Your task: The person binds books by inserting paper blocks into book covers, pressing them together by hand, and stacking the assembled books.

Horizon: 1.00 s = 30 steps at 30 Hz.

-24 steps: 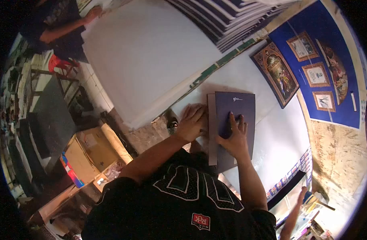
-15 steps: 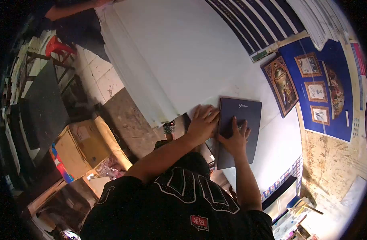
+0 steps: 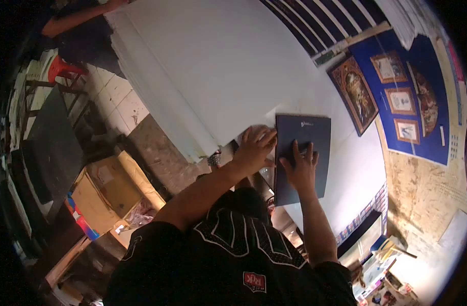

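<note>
A dark blue hardcover book or folder [image 3: 313,133] with a small pale logo near its top lies on the white table surface, closed. My right hand [image 3: 301,171] rests flat on its cover with the fingers apart. At the book's left edge is my left hand [image 3: 255,152], its fingers spread and slightly bent, their tips touching that edge. Whether the left thumb reaches beneath the book cannot be made out.
Large white sheets [image 3: 192,66] cover the table to the left. A framed-looking picture panel [image 3: 353,94] and a blue poster [image 3: 404,135] are on the right. Dark strips [image 3: 330,23] lie at the back. Cardboard boxes [image 3: 108,186] stand lower left; another person's arm [image 3: 80,20] shows upper left.
The view has shifted slightly, so the table and book appear higher. Both hands stay at the book, the right on its cover and the left along its edge.
</note>
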Available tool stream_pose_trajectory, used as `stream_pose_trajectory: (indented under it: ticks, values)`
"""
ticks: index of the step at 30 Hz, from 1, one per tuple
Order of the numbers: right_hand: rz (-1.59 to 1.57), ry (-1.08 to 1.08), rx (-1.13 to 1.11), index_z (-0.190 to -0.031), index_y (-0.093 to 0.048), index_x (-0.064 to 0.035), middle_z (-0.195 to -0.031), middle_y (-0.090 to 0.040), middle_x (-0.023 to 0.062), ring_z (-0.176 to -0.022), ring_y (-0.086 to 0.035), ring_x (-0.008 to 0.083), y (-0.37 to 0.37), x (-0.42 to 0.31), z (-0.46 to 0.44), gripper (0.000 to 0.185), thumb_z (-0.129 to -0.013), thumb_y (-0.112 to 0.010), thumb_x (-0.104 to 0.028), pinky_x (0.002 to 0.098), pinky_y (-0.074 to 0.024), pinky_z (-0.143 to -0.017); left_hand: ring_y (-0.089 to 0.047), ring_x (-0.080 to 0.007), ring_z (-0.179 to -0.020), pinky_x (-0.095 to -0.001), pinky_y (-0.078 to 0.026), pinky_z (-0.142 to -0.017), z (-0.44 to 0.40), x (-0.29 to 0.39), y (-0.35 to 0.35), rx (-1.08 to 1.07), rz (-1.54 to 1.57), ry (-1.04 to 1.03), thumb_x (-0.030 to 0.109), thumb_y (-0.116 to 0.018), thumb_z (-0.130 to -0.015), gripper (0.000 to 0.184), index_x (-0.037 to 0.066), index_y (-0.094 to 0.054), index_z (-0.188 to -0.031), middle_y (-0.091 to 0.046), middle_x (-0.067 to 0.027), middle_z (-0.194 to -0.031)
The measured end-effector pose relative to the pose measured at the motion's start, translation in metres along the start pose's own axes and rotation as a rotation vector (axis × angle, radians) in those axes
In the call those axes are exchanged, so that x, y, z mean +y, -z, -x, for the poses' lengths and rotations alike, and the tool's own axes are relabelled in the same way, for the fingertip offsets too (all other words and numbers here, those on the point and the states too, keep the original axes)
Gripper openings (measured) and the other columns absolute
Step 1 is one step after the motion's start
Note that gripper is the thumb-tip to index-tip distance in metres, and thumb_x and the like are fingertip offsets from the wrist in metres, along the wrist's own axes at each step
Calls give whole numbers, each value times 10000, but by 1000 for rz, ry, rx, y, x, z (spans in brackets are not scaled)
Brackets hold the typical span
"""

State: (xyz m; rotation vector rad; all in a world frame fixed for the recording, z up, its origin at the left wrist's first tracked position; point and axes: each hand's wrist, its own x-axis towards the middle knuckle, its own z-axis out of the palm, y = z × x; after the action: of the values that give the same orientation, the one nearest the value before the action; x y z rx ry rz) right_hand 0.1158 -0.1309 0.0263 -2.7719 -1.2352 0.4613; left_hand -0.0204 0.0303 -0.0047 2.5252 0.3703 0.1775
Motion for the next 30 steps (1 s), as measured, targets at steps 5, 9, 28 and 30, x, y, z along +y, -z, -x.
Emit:
stream_pose_trajectory:
  ticks: [5, 9, 28, 30]
  values:
    - [63, -86, -19, -1461, -429, -276, -1543, -240, 266, -1332, -230, 638, 13, -15, 6, 743, -828, -645, -601, 688, -397, -969, -295, -344, -1378, -619, -190, -1105, -1, 0, -6, 22, -24, -52, 482, -798, -670, 796, 61, -566, -1305, -387, -106, -1464]
    - [76, -76, 10, -1466, -416, -292, -1545, -246, 250, -1333, -230, 636, 8, -12, 6, 741, -834, -630, -616, 696, -423, -934, -276, -333, -1387, -605, -182, -1113, -2, 0, -6, 10, -37, -61, 477, -790, -684, 794, 55, -557, -1315, -373, -99, -1470]
    - [131, -80, 53, -1468, -403, -293, -1486, -327, 288, -1287, -311, 631, 16, -21, 8, 774, -808, -652, -611, 639, -421, -982, -647, -248, -877, -424, -500, -798, 66, 68, -87, -961, 648, 379, 639, -637, -839, 653, 0, -683, -966, -666, -158, -961]
    - [117, -97, 40, -1470, -404, -277, -1494, -313, 293, -1304, -290, 626, 17, -17, 6, 791, -798, -674, -596, 634, -387, -1025, -652, -225, -931, -415, -500, -818, 63, 72, -91, -1064, 756, 446, 652, -662, -814, 678, 5, -691, -1014, -685, -148, -1015]
